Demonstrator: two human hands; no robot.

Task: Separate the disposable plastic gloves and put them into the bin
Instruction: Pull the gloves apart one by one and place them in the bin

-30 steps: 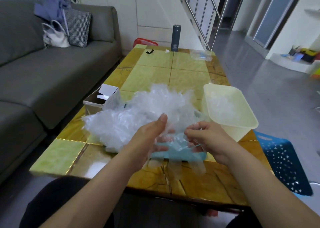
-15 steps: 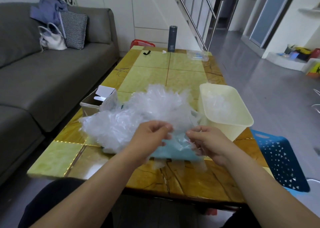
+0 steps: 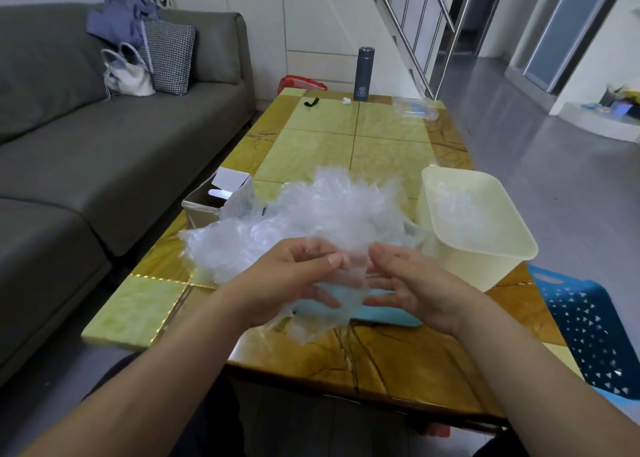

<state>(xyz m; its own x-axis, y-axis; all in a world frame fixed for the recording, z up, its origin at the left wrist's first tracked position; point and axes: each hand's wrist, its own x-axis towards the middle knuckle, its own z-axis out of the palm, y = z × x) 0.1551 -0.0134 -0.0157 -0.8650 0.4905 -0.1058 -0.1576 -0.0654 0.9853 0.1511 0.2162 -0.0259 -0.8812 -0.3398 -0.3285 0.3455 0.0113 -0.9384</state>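
Observation:
A big heap of clear disposable plastic gloves (image 3: 311, 221) lies on the yellow-green table (image 3: 381, 137), over a light blue tray (image 3: 388, 312). My left hand (image 3: 294, 280) and my right hand (image 3: 412, 283) face each other in front of the heap. Between them hangs one clear glove (image 3: 341, 304); my left thumb and fingers pinch its upper edge, and my right fingertips pinch the other side. The cream plastic bin (image 3: 485, 248) stands just right of the heap, with several clear gloves inside.
An open cardboard box (image 3: 214, 203) sits left of the heap. A dark flask (image 3: 362, 75) and a clear packet (image 3: 414, 108) stand at the table's far end. A blue perforated basket (image 3: 588, 332) is on the floor at right. A grey sofa (image 3: 104, 151) runs along the left.
My hands have come closer together and lifted a single glove out of the heap's front edge. My left thumb has closed onto it. The camera has tilted slightly.

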